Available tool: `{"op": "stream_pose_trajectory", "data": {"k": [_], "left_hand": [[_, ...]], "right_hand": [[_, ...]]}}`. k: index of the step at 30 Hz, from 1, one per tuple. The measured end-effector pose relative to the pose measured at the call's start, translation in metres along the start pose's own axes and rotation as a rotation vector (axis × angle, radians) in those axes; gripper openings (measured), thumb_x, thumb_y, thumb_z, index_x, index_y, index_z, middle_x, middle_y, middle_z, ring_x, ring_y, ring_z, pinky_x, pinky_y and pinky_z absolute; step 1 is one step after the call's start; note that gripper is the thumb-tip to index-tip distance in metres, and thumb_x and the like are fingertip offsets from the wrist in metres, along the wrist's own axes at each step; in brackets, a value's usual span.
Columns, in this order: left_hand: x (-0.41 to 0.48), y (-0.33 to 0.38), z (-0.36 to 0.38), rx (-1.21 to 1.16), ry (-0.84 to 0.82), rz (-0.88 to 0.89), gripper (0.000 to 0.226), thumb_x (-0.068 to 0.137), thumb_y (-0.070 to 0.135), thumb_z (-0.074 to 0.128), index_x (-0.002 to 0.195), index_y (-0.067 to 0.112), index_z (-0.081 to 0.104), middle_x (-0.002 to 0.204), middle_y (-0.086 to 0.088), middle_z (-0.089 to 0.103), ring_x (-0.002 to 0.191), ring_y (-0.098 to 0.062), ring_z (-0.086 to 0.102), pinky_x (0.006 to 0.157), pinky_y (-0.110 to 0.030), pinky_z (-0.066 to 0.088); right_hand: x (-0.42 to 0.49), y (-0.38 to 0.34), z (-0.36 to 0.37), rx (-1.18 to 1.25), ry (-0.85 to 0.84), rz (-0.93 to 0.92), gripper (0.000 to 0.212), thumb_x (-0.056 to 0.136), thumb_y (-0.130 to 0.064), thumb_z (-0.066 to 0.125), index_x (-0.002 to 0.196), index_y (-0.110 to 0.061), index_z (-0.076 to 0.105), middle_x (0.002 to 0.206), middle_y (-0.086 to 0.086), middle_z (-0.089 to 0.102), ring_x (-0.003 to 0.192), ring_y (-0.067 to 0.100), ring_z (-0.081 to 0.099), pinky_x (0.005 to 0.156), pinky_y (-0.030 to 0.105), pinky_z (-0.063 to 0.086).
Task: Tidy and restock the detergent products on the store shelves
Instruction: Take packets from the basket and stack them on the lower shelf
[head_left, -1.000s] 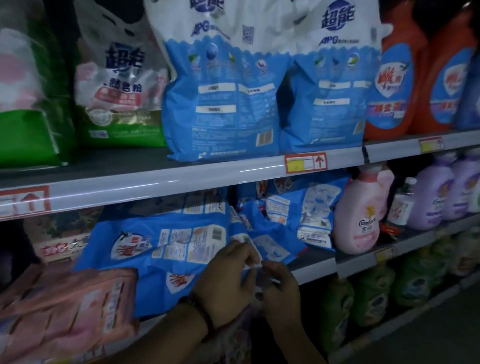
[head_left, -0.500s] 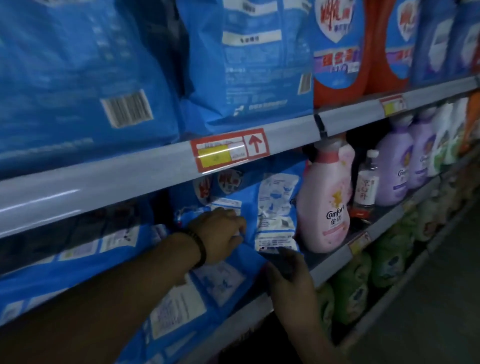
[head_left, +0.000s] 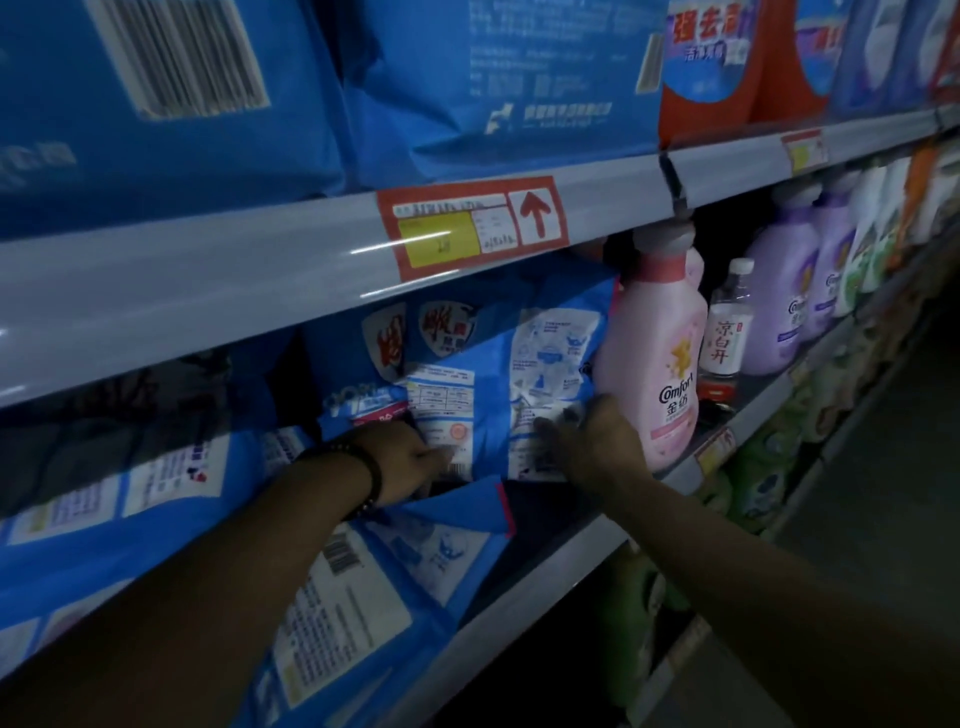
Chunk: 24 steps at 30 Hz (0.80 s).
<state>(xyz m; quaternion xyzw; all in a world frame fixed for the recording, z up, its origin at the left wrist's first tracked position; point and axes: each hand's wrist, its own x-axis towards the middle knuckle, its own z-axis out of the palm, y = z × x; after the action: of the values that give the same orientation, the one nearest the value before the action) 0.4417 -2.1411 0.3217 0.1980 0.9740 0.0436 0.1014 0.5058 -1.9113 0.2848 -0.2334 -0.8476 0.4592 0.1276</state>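
Change: Since half a second earlier, both hands had reached deeper into the middle shelf. The right hand (head_left: 597, 441) had left the shelf edge and come up onto the bag, and the camera had moved closer.
Task item: An upright blue detergent bag (head_left: 493, 374) stood at the back of the middle shelf, just beside a pink bottle (head_left: 660, 364) on its right.
Left hand: The left hand (head_left: 410, 457), with a dark bead bracelet (head_left: 371, 480) on the wrist, touched the bag's lower front with its fingers stretched forward.
Right hand: It lay on the bag's lower right corner, thumb spread apart from the fingers. Dim light hid whether the fingers curled round the edge.
Foreground: A second blue bag (head_left: 389, 571) lay flat under the left forearm, reaching the shelf edge (head_left: 545, 577).
Above: A red and yellow price tag (head_left: 467, 223) sat on the upper shelf rail.
Step in hand: This looked like squaring the upright bag in its slot.
Doing it well: Press evenly with both hands low on the bag so it stays upright. Slide it left, away from the pink bottle, so the bottle is not knocked. Keep the left forearm from dragging the flat bag off the edge.
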Motion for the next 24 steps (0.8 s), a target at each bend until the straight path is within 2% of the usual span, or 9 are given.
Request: {"op": "stream_pose_trajectory", "data": {"k": [3, 6, 10, 12, 14, 17, 19, 21, 24], "left_hand": [[-0.001, -0.003, -0.001, 0.070, -0.034, 0.060, 0.053, 0.099, 0.061, 0.051, 0.066, 0.023, 0.068, 0.078, 0.007, 0.068, 0.076, -0.010, 0.060, 0.073, -0.026, 0.048], [-0.006, -0.005, 0.001, 0.138, -0.082, 0.110, 0.025, 0.098, 0.025, 0.055, 0.079, 0.029, 0.070, 0.083, 0.017, 0.063, 0.086, -0.011, 0.057, 0.074, -0.020, 0.039], [-0.021, -0.013, 0.004, 0.171, 0.061, 0.237, 0.038, 0.090, 0.006, 0.054, 0.061, 0.032, 0.053, 0.066, 0.018, 0.051, 0.082, -0.011, 0.057, 0.070, -0.020, 0.036], [-0.024, -0.014, 0.008, 0.089, 0.061, 0.338, 0.032, 0.091, 0.002, 0.054, 0.072, 0.025, 0.064, 0.076, 0.010, 0.064, 0.085, -0.012, 0.062, 0.071, -0.023, 0.045], [-0.020, -0.019, 0.012, 0.000, -0.011, 0.401, 0.021, 0.093, -0.003, 0.056, 0.097, 0.009, 0.074, 0.100, -0.004, 0.076, 0.097, -0.017, 0.069, 0.086, -0.035, 0.056], [-0.017, -0.022, 0.013, -0.055, -0.057, 0.437, 0.022, 0.091, -0.010, 0.056, 0.097, 0.001, 0.074, 0.103, -0.001, 0.077, 0.090, -0.008, 0.068, 0.082, -0.026, 0.058], [-0.024, -0.020, 0.008, -0.119, -0.077, 0.466, 0.030, 0.093, -0.010, 0.055, 0.085, 0.010, 0.077, 0.091, 0.020, 0.075, 0.078, 0.006, 0.063, 0.070, -0.012, 0.049], [-0.031, -0.018, 0.002, -0.228, -0.109, 0.476, 0.040, 0.095, -0.003, 0.056, 0.085, 0.027, 0.080, 0.088, 0.030, 0.073, 0.083, 0.008, 0.066, 0.076, -0.012, 0.051], [-0.038, -0.015, -0.006, -0.423, -0.109, 0.405, 0.051, 0.093, 0.000, 0.055, 0.080, 0.045, 0.076, 0.075, 0.032, 0.071, 0.077, 0.011, 0.065, 0.076, -0.011, 0.050]], "right_hand": [[0.008, -0.002, 0.002, 0.050, 0.029, 0.051, 0.071, 0.089, -0.048, 0.079, 0.132, -0.004, 0.044, 0.132, 0.016, 0.062, 0.121, 0.037, 0.062, 0.101, 0.046, 0.050], [0.011, -0.003, 0.003, 0.037, 0.031, 0.098, 0.087, 0.080, -0.050, 0.086, 0.139, -0.002, 0.044, 0.131, 0.018, 0.062, 0.118, 0.037, 0.064, 0.100, 0.044, 0.054], [0.009, -0.009, -0.003, 0.305, -0.088, 0.195, 0.090, 0.031, -0.039, 0.105, 0.109, -0.007, 0.072, 0.100, 0.012, 0.080, 0.086, 0.034, 0.078, 0.083, 0.052, 0.066], [0.002, -0.011, -0.003, 0.519, -0.139, 0.190, 0.070, 0.046, -0.021, 0.105, 0.107, -0.007, 0.075, 0.093, 0.015, 0.082, 0.084, 0.041, 0.079, 0.079, 0.062, 0.065], [-0.004, -0.014, -0.007, 0.652, -0.146, 0.163, 0.052, 0.066, -0.014, 0.099, 0.110, -0.005, 0.074, 0.096, 0.016, 0.082, 0.095, 0.046, 0.077, 0.085, 0.068, 0.060], [-0.004, -0.024, -0.011, 0.669, -0.204, 0.156, 0.056, 0.073, -0.029, 0.095, 0.120, -0.008, 0.074, 0.108, 0.015, 0.081, 0.100, 0.042, 0.077, 0.091, 0.058, 0.062], [-0.002, -0.032, -0.006, 0.555, -0.220, 0.127, 0.076, 0.063, -0.050, 0.092, 0.127, -0.015, 0.071, 0.116, 0.009, 0.080, 0.100, 0.035, 0.078, 0.091, 0.050, 0.063], [0.000, -0.040, -0.001, 0.398, -0.190, 0.068, 0.096, 0.052, -0.066, 0.082, 0.131, -0.014, 0.065, 0.117, 0.009, 0.077, 0.100, 0.033, 0.076, 0.093, 0.052, 0.063], [-0.007, -0.057, -0.004, 0.278, -0.086, -0.065, 0.081, 0.073, -0.069, 0.072, 0.126, -0.009, 0.065, 0.116, 0.012, 0.074, 0.100, 0.032, 0.073, 0.095, 0.054, 0.061]]}}
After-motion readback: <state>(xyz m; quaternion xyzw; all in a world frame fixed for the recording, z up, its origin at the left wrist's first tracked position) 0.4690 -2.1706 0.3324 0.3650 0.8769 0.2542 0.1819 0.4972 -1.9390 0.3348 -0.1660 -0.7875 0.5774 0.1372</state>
